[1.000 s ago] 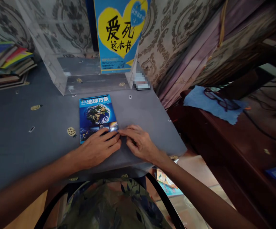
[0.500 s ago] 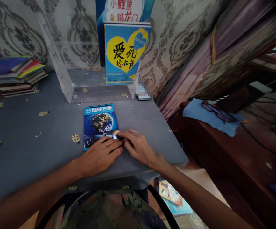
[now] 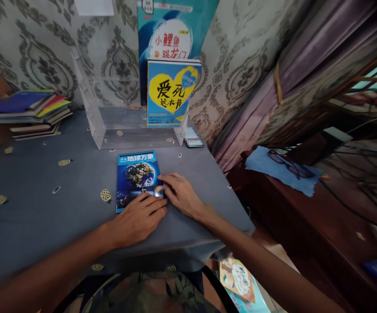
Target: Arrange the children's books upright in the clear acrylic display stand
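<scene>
A blue book (image 3: 138, 174) with a picture of the Earth on its cover lies flat and closed on the grey tablecloth (image 3: 87, 217). Across the book's lower right part rests my left hand (image 3: 142, 219), open, fingers stretched out flat on the cover. My right hand (image 3: 183, 195) is at the book's right edge, its index fingertip touching the edge below the globe picture. The fingers of that hand are apart and slightly bent; its thumb is mostly hidden.
Beyond the book stands a clear plastic rack (image 3: 95, 126) holding a blue book with a yellow heart (image 3: 171, 93) and a teal book (image 3: 175, 28). Stacked books (image 3: 28, 108) lie at left. At right, glasses (image 3: 292, 163) rest on a blue cloth (image 3: 263, 167); below are more books (image 3: 240, 282).
My right index finger has moved from the book's lower right corner up along its right edge. My left hand stays on the cover. The view has tilted up slightly.
</scene>
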The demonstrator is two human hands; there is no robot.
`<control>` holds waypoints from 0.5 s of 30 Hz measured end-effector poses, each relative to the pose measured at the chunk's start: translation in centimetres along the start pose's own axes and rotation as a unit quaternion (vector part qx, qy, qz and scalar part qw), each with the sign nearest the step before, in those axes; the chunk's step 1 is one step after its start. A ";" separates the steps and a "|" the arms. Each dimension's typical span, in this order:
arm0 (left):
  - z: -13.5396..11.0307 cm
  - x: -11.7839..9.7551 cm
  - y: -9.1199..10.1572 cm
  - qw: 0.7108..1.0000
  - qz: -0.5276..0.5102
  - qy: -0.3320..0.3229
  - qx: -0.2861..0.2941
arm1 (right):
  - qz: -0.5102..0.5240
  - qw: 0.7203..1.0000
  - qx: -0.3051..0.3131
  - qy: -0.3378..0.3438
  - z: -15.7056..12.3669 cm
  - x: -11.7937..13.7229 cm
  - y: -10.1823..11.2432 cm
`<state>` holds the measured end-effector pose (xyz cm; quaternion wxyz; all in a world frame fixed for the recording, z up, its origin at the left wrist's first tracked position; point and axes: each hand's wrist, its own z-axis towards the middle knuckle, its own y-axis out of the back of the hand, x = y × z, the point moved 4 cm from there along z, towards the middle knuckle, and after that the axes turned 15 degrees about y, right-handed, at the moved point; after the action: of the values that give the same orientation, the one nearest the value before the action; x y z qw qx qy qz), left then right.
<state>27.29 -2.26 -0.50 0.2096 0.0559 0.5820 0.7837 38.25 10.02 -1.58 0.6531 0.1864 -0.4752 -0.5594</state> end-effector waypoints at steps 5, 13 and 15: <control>-0.1 0.1 -0.1 1.000 -0.010 0.005 0.006 | -0.050 0.997 0.047 -0.029 2.6 -1.7 -0.5; -0.2 -0.2 0.1 0.999 -0.035 0.013 -0.001 | -0.113 0.984 0.084 -0.106 7.6 -4.1 -0.8; -0.1 0.4 0.6 0.998 -0.057 0.031 -0.012 | -0.124 0.982 0.084 -0.118 8.0 -4.2 -1.0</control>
<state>26.77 -2.36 -0.03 0.2365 -0.0042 0.5807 0.7790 31.41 15.79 -0.26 0.5001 0.2308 -0.5675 -0.6120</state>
